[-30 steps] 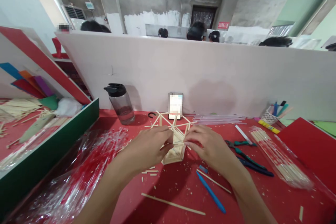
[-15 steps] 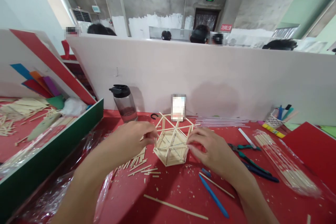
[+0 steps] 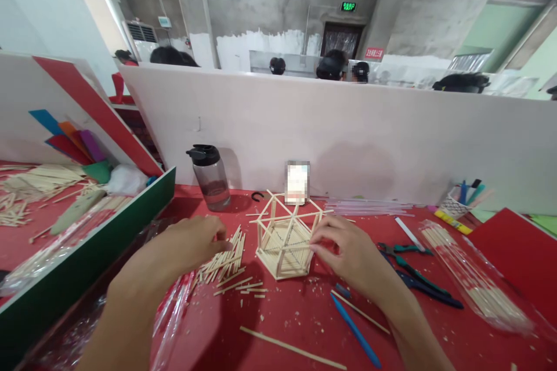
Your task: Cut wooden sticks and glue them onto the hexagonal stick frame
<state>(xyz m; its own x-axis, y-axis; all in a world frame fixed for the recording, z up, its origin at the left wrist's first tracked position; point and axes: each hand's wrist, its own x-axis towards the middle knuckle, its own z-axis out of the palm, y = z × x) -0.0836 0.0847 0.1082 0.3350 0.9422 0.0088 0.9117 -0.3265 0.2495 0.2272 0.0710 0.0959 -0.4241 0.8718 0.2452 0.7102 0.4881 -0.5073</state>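
Observation:
A six-sided frame of thin wooden sticks (image 3: 278, 272) stands on the red table, with a stick floor, upright posts and spoke-like sticks across its top. My right hand (image 3: 348, 246) is at its right side, thumb and fingertips closed on the frame's edge. To the left, my left hand (image 3: 191, 246) hovers at a pile of short cut sticks (image 3: 228, 261). Its fingers are bent and a little apart, and I see nothing held in them. The back of the hand partly hides its fingertips.
Pliers (image 3: 418, 272), a blue pen (image 3: 357, 330) and bagged sticks (image 3: 474, 272) lie to the right. A long stick (image 3: 291, 348) lies in front. Behind stand a water bottle (image 3: 211, 179), a phone (image 3: 297, 182) and a white partition (image 3: 261, 110). A green-sided divider (image 3: 87, 255) borders the left.
My left hand has let go of the frame's left side and moved left to the short sticks. My right hand stays at the frame's right side. The view has shifted slightly.

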